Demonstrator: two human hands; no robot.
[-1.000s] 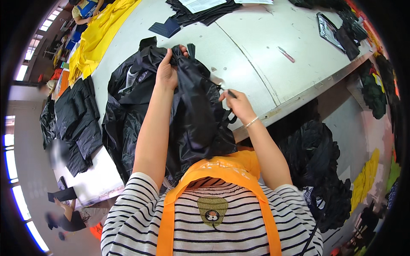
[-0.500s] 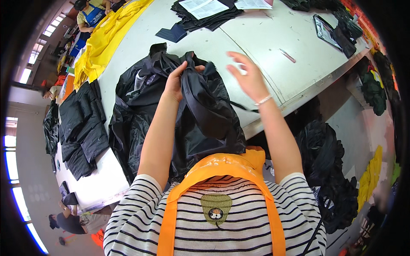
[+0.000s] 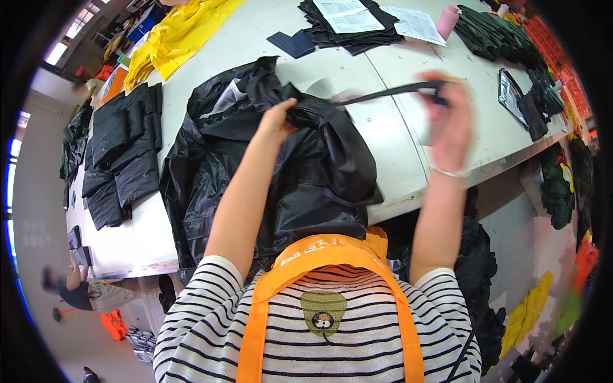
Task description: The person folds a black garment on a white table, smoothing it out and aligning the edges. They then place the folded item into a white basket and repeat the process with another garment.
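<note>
A shiny black garment [image 3: 300, 185] lies bunched on the white table [image 3: 399, 150] in front of me, its lower part reaching my apron. At the garment's gathered upper edge, my left hand [image 3: 279, 121] is closed on the black fabric; folds hide some of its fingertips. A thin black strap [image 3: 389, 93] runs rightward from that spot, stretched above the tabletop. Its far end is in my right hand [image 3: 449, 118], which is smeared by motion but has its fingers closed around the strap. A whitish patch of lining [image 3: 228, 97] shows inside the garment.
Folded black garments [image 3: 121, 147] lie on the left and yellow fabric [image 3: 182, 41] at the far left. Printed sheets [image 3: 348, 16] rest on a black stack beside a dark blue piece [image 3: 292, 43]. A pink bottle [image 3: 447, 21] and a flat case [image 3: 513, 99] stand farther right. Another person [image 3: 76, 284] is at lower left.
My right hand, open and free before, now grips the strap and has drawn it out to the right. My left hand stays on the garment. The view has shifted.
</note>
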